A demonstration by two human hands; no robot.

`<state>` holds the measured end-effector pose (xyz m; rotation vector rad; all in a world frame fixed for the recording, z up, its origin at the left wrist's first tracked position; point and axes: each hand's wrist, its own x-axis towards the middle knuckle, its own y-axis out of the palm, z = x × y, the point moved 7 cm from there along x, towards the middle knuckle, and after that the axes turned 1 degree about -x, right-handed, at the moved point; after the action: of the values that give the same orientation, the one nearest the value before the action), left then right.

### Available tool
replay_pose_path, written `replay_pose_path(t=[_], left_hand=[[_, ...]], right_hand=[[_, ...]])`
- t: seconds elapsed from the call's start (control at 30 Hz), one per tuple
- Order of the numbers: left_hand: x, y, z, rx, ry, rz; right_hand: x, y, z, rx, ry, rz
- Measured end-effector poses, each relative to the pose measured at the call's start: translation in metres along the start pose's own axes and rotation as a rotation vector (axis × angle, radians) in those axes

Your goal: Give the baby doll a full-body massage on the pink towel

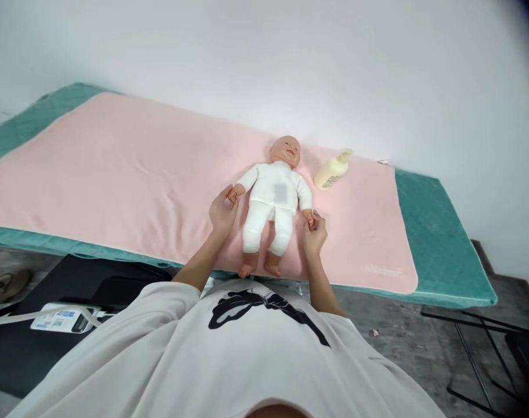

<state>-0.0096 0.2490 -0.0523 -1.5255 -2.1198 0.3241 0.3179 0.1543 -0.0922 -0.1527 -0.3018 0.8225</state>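
A baby doll (274,188) with a white cloth body lies on its back on a pink mat (116,157), head toward the wall and bare feet at the near edge. My left hand (223,210) is closed around the doll's hand on the left side. On the other side, my right hand (315,233) pinches the doll's other hand between thumb and fingers. Both doll arms are spread out and down from its body. To the right of the doll's head, a pale yellow pump bottle (332,171) rests on the mat, apart from my hands.
The mat lies over a green padded cover (442,238) against a white wall (264,64). At lower left are a black surface (12,348) with a white box-like device (62,318) and a shoe (10,285). A black metal frame (473,348) stands at lower right.
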Motion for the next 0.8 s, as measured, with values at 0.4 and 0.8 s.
replay_pose_path(t=[0.4, 0.8], left_hand=[[-0.008, 0.003, 0.006, 0.202, -0.076, 0.157], [-0.008, 0.000, 0.014, 0.056, -0.067, 0.153]], right_hand=[[-0.002, -0.002, 0.006, -0.066, 0.012, 0.006], [0.002, -0.004, 0.007, -0.019, 0.010, -0.020]])
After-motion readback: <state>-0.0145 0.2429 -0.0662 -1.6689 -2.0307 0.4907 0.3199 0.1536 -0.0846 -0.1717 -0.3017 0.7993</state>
